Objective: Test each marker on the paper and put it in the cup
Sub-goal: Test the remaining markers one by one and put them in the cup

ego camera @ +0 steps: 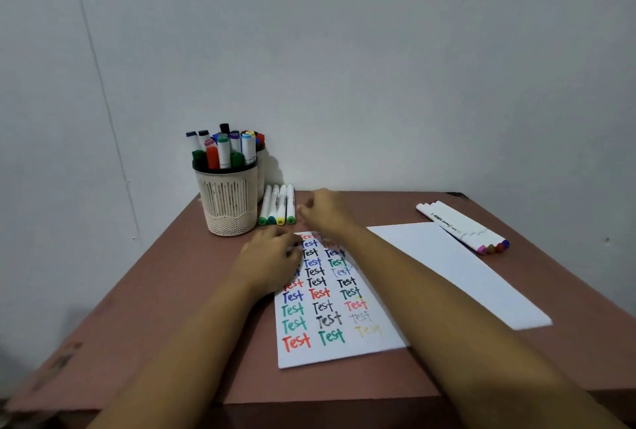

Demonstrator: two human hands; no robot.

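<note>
A white paper (330,325) covered with the word "Test" in many colours lies in the middle of the brown table (172,291). My left hand (272,256) rests on the paper's upper left part, fingers bent down onto the sheet. A beige mesh cup (229,201) packed with markers stands at the back left. Beside it lies a row of several white markers (277,205) with green and yellow end caps. My right hand (323,211) reaches over the paper's top edge, its fingertips just right of the rightmost marker and holding nothing.
A second, blank sheet (457,273) lies to the right. Beyond it is another group of white markers (464,229) with pink, red and blue caps. A second cup (261,170) is partly hidden behind the first. A grey wall stands right behind the table.
</note>
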